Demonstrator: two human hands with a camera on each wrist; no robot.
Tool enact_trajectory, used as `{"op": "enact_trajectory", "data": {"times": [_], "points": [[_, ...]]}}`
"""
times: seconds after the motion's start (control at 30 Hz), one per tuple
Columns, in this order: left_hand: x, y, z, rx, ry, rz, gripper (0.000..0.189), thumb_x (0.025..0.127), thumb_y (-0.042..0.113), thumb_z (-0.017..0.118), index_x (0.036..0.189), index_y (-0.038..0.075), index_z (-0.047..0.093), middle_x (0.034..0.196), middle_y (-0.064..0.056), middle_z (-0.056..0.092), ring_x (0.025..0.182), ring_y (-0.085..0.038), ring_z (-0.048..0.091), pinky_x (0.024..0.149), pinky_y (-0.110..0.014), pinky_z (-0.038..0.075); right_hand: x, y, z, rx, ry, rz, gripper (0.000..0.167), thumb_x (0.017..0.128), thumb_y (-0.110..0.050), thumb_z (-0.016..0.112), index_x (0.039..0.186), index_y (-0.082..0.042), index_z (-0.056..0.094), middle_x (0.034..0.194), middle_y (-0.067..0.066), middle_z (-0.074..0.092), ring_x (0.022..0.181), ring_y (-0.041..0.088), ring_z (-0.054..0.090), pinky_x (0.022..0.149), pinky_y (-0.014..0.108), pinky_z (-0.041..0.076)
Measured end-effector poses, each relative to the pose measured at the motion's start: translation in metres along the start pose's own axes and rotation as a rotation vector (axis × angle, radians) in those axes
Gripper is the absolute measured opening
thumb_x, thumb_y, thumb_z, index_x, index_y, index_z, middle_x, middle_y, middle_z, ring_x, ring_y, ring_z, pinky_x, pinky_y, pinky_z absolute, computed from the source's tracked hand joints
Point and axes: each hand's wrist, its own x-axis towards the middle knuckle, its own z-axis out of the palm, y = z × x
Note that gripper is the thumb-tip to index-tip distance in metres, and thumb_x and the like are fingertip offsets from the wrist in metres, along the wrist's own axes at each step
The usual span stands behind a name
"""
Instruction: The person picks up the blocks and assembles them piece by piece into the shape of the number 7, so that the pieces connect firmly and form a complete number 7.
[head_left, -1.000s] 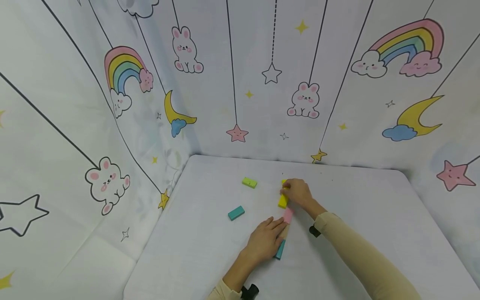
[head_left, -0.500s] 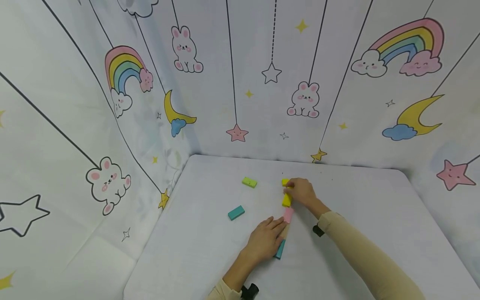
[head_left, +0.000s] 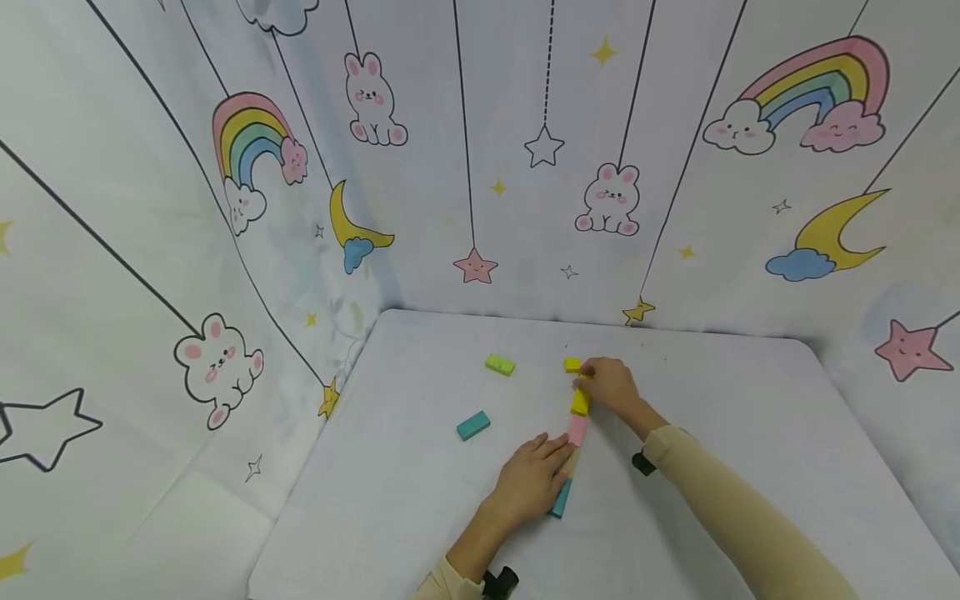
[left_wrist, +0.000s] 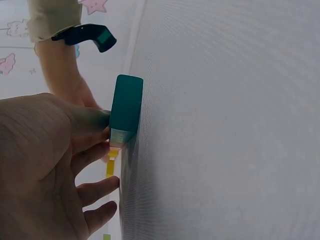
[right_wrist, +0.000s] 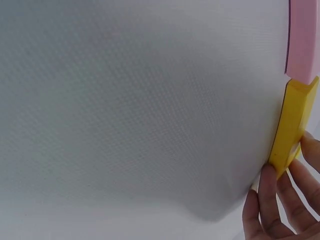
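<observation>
**Right hand grips yellow block at far end of block row**

Right hand (head_left: 611, 383): thumb and fingers pinch a yellow block (head_left: 581, 402) on the white table (head_left: 712, 458). The block's near end appears to meet the far end of a pink block (head_left: 577, 429). Running on toward the person: a wood-coloured block (head_left: 572, 462), partly covered, then a teal block (head_left: 560, 498), in one slanting row.

Left hand (head_left: 528, 479): fingers extended, not curled round anything, resting over the row from its left side. Left wrist view shows the thumb touching the teal block; exact contact of the other fingers cannot be told.

Other pieces: a second yellow block (head_left: 572, 365) just beside the right fingertips; a lime-green block (head_left: 500, 364) and a loose teal block (head_left: 473, 426) lie to the left, apart from the row.
</observation>
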Motion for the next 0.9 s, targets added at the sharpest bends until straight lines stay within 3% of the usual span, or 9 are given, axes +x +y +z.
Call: {"op": "enact_trajectory", "data": {"times": [0.47, 0.9], "points": [[-0.0003, 0.0007, -0.0011, -0.001, 0.017, -0.004, 0.052, 0.106, 0.032, 0.059, 0.156, 0.019, 0.052, 0.160, 0.004, 0.049, 0.146, -0.026, 0.047, 0.120, -0.040, 0.040, -0.0039, 0.0032, -0.0019, -0.016, 0.009, -0.024, 0.033, 0.095, -0.026, 0.077, 0.115, 0.000, 0.076, 0.113, 0.017, 0.076, 0.098, 0.031, 0.069, 0.090, 0.050, 0.059], [0.0001, 0.0010, -0.0017, -0.013, 0.009, -0.006, 0.052, 0.106, 0.033, 0.059, 0.156, 0.020, 0.052, 0.160, 0.005, 0.049, 0.146, -0.025, 0.047, 0.120, -0.040, 0.040, -0.0035, 0.0069, 0.0003, -0.008, -0.004, -0.004, 0.032, 0.095, -0.026, 0.078, 0.115, -0.001, 0.076, 0.113, 0.016, 0.075, 0.095, 0.028, 0.068, 0.086, 0.046, 0.060]]}}
